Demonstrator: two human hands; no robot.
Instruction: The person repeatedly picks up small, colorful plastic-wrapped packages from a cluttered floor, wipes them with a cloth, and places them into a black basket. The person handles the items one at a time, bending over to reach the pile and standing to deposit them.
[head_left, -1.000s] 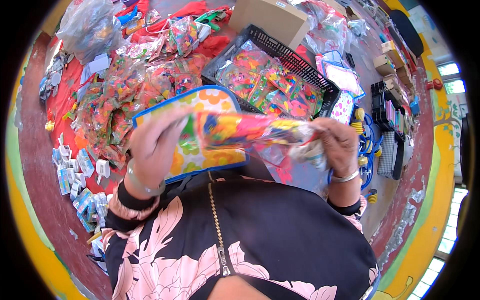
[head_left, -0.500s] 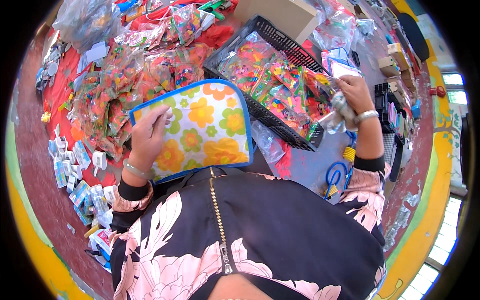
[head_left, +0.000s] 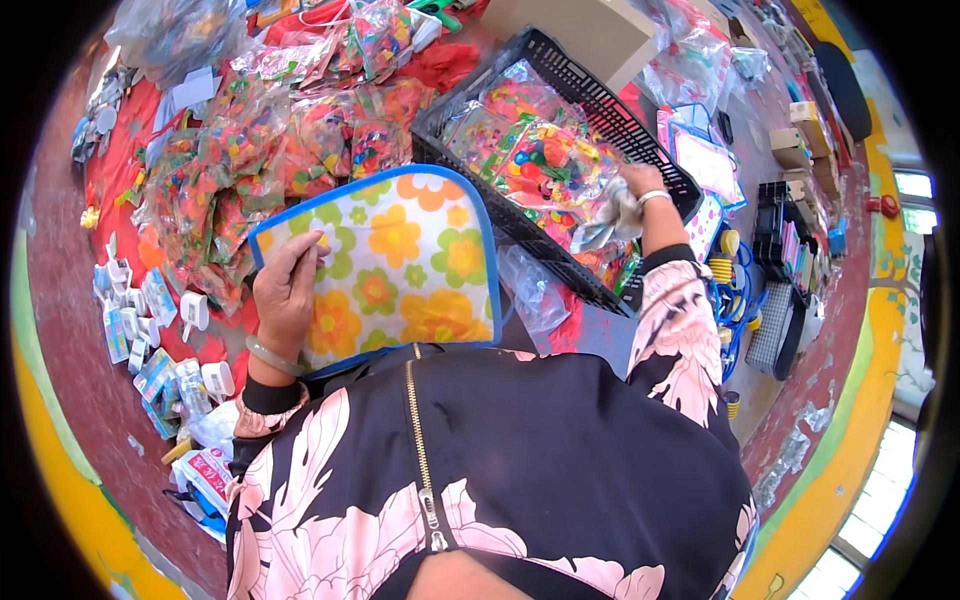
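Observation:
My right hand (head_left: 640,182) is closed over the right part of a black plastic crate (head_left: 540,232). It grips a crumpled grey-white cloth (head_left: 608,218), resting against a clear bag of small colourful pieces (head_left: 548,160) on the heap in the crate. Whether the fingers also pinch that bag is hidden. My left hand (head_left: 285,295) is raised over the left side of a flower-printed mat (head_left: 410,270) with blue edging, lying across my lap. Its fingers are bent and drawn together near the thumb, and nothing shows in them.
Many clear bags of colourful pieces (head_left: 270,150) are heaped on red sheeting at the left. White plastic items (head_left: 195,312) lie beside them. A cardboard box (head_left: 580,40) stands behind the crate. Blue cords (head_left: 738,300) and a black basket (head_left: 772,210) are at the right.
My right hand has moved left with the crumpled cloth, from beside the crate to over it. My left hand has stayed over the mat, its fingers a little closer together.

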